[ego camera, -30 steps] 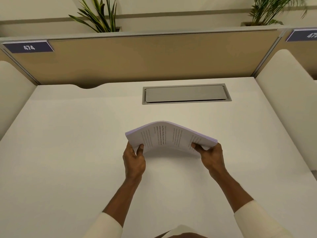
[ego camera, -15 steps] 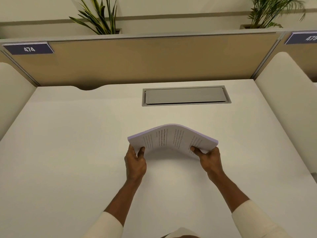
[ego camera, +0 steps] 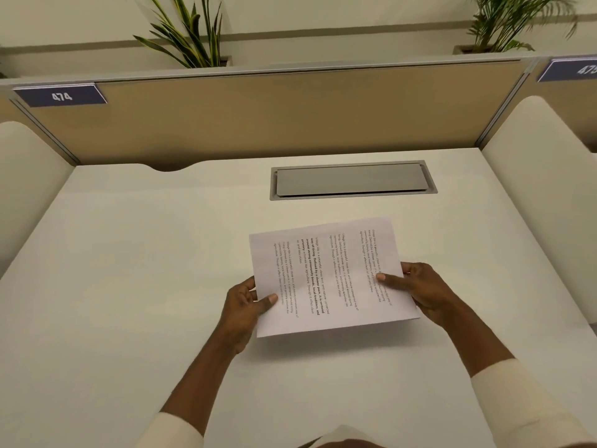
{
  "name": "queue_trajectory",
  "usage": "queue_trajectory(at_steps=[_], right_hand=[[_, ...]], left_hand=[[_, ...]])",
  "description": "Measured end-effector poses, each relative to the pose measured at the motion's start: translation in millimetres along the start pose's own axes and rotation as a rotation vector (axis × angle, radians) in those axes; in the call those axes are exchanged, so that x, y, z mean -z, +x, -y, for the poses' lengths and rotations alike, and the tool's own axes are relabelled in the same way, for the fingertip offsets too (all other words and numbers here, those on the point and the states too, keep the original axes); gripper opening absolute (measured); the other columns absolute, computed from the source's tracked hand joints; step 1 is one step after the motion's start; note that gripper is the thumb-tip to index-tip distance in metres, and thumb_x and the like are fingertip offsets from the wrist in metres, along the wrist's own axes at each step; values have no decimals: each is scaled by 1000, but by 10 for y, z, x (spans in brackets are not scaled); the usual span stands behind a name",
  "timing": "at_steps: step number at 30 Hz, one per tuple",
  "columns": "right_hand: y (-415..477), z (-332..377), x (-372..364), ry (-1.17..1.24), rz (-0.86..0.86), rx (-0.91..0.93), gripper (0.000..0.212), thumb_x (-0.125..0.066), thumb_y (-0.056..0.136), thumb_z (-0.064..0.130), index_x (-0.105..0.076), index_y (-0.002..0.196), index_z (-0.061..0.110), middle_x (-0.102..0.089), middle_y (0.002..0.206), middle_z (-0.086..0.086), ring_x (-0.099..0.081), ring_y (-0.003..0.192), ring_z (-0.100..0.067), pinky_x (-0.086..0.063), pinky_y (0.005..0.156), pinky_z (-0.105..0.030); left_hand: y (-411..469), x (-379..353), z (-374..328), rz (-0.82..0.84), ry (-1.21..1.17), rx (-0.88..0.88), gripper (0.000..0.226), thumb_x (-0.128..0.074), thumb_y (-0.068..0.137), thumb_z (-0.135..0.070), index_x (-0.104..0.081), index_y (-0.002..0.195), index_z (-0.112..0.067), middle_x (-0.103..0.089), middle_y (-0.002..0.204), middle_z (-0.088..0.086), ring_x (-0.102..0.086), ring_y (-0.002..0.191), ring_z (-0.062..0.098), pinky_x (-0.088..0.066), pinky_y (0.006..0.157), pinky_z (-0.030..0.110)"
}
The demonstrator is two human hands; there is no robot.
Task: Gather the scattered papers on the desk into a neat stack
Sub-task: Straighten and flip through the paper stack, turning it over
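Note:
A stack of white printed papers (ego camera: 329,276) lies flat with its text sideways, over the middle of the white desk (ego camera: 135,286). My left hand (ego camera: 245,310) grips its left edge, thumb on top. My right hand (ego camera: 420,289) grips its right edge, thumb pressed on the top sheet. The sheets look aligned, and only the top page shows. I cannot tell whether the stack touches the desk surface.
A grey cable hatch (ego camera: 352,182) is set into the desk behind the papers. A tan partition (ego camera: 274,114) with a "474" label (ego camera: 61,96) closes the back. Cream side panels (ego camera: 542,176) flank both sides. Plants (ego camera: 190,33) stand behind the partition.
The stack was bowed upward and tilted on edge between both hands; now it lies flat, face up, lower and closer to me. Both hands kept their grip.

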State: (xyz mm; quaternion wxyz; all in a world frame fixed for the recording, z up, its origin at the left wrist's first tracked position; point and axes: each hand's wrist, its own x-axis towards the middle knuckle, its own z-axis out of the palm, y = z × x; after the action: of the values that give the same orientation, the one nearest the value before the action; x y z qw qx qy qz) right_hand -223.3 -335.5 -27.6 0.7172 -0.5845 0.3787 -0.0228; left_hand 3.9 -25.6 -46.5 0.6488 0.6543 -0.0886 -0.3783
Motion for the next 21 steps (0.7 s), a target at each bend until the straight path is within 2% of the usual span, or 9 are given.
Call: queue_trajectory(at_steps=[3,6,8,11,14,16,18,21], right_hand=[[3,-15,-12,80,-6,-78,43,-98,74,31,-88,110,9,-85,117,-17,-85,102,-35,-69,76,-35],[-14,-42,-49,122,-65,-99,37,-96,79,29,-87,108,8,-86,114,-14,-85,91,-23,-66,69,-30],[-13,-81,-82,219,-111,-104,25,-92,85,23,-87,103,6,-86,113,-15,-85,87,-22,-67,70,-33],[-31,-125,-196,424,-154,-119,15,-86,90,14,-83,102,5,-85,108,-19,-86,87,-30,-70,73,-39],[-69,-154,-435,516,-182,-122,12,-84,92,13,-79,101,7,-85,104,-20,-86,95,-35,-70,73,-38],[-98,-181,-666,514,-184,-108,12,-83,93,13,-80,102,6,-85,104,-20,-86,94,-33,-70,73,-36],[-126,-229,-920,484,-205,-69,16,-80,97,11,-79,111,3,-86,104,-16,-85,86,-28,-70,73,-35],[-182,-296,-1249,470,-290,-11,17,-77,100,8,-79,116,12,-88,107,-8,-84,88,-25,-68,67,-32]], left_hand=[[-36,-6,92,-29,-48,25,42,-76,94,8,-75,128,-17,-84,123,11,-83,108,37,-70,85,41],[-81,-4,167,-71,-61,28,43,-77,95,7,-74,130,-18,-84,124,7,-82,112,34,-69,91,43],[-108,-11,207,-125,-58,21,44,-76,95,6,-73,129,-23,-84,124,1,-81,114,31,-66,99,47],[-142,-82,257,-197,-96,9,44,-75,96,6,-72,127,-25,-85,121,-5,-80,116,29,-64,103,49],[-150,-219,312,-255,-183,1,44,-70,98,12,-71,132,-16,-83,126,3,-77,120,31,-59,109,52],[-154,-341,332,-279,-230,1,46,-68,98,13,-68,140,-7,-80,132,12,-75,125,36,-57,112,54],[-176,-472,337,-289,-260,-3,48,-69,98,13,-67,141,-7,-80,132,11,-75,123,35,-58,110,53],[-239,-665,319,-288,-282,-3,47,-71,97,12,-70,134,-17,-83,125,3,-78,116,28,-64,101,45]])
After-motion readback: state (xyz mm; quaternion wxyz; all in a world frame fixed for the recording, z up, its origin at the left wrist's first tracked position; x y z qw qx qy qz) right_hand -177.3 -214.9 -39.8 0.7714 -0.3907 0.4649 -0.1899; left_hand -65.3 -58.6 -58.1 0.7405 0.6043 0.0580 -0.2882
